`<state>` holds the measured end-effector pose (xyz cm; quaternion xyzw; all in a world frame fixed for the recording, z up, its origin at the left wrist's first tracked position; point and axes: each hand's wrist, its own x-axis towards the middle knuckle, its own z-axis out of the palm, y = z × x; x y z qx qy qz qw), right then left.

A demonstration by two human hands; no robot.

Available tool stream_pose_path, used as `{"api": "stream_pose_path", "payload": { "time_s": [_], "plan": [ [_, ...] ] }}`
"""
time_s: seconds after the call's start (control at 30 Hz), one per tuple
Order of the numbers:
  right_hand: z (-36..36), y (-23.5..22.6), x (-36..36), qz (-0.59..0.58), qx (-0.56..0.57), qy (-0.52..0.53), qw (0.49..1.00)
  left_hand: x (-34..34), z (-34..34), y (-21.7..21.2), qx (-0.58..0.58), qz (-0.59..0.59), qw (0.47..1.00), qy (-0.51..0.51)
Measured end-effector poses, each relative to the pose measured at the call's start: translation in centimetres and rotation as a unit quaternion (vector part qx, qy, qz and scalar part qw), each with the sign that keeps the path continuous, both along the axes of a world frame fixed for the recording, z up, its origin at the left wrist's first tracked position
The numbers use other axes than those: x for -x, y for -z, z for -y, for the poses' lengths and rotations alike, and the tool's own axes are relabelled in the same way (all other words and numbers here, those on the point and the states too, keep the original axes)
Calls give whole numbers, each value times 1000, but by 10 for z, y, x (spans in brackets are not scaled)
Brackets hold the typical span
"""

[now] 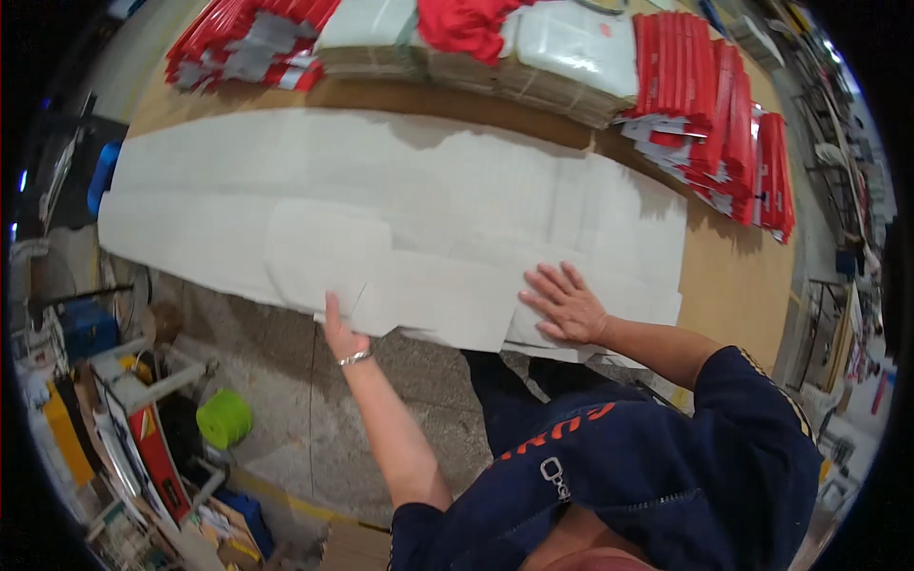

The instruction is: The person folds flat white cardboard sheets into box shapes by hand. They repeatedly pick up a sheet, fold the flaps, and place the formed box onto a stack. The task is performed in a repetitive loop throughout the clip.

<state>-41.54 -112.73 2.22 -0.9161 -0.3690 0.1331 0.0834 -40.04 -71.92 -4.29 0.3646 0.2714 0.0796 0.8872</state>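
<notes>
A large white paper sheet (447, 200) lies across the table, with smaller overlapping pieces of the same white paper (333, 243) along its near side. At the near edge, my left hand (343, 333) holds the paper. One digit shows against the edge; the other fingers are hidden, seemingly beneath it. Farther right, my right hand (566, 305) rests palm down on the white paper, its fingers stretched and spread.
Wrapped stacks of sheets (571, 67) stand along the table's far side, with red cloth (462, 24) on top. Bundles of folded red-and-white packs (252, 43) flank them, more at right (724, 124). Left of me are a cluttered metal-framed cart (157, 447) and a green roll (224, 419).
</notes>
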Motion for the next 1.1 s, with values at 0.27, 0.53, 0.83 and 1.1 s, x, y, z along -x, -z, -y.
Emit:
{"api": "stream_pose_path", "payload": {
  "time_s": [0.27,0.53,0.83,1.1],
  "plan": [
    [11,-11,0,-1,-24,0,1000,-4,61,-120,-240,-18,964,-116],
    [60,10,25,-94,-262,63,958,77,234,-214,-684,248,679,92],
    [83,1,40,51,-108,7,993,122,349,-218,-759,292,516,268],
    [54,-9,27,57,-81,17,995,76,209,-250,-461,184,848,186]
  ]
}}
